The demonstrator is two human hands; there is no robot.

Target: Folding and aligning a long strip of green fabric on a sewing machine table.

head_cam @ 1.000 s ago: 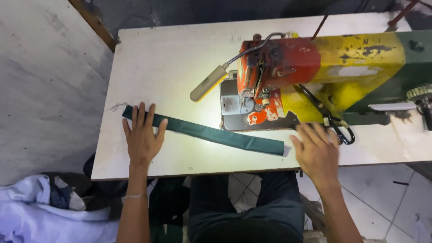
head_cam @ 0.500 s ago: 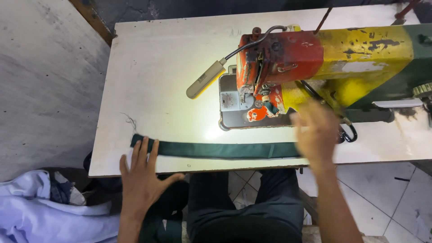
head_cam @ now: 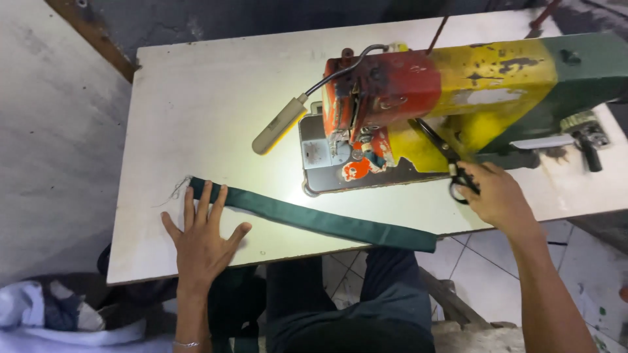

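A long dark green fabric strip (head_cam: pixel 314 219) lies across the near part of the white table (head_cam: pixel 216 111), its right end hanging past the front edge. My left hand (head_cam: pixel 204 238) lies flat with spread fingers on the strip's left end, pinning it to the table. My right hand (head_cam: pixel 498 196) is at the base of the red, yellow and green sewing machine (head_cam: pixel 451 91), its fingers closed around the handles of black scissors (head_cam: pixel 448 157) that lean against the machine.
A beige-handled lamp (head_cam: pixel 280 125) on a bent arm lights the plate beside the needle. White and blue cloth (head_cam: pixel 46 320) is heaped at the lower left. My dark-trousered legs (head_cam: pixel 353 307) are under the table, over a tiled floor.
My right hand left the strip's right end and moved up to the scissors. My left hand slid back up onto the strip's left end. The strip now lies more slanted.
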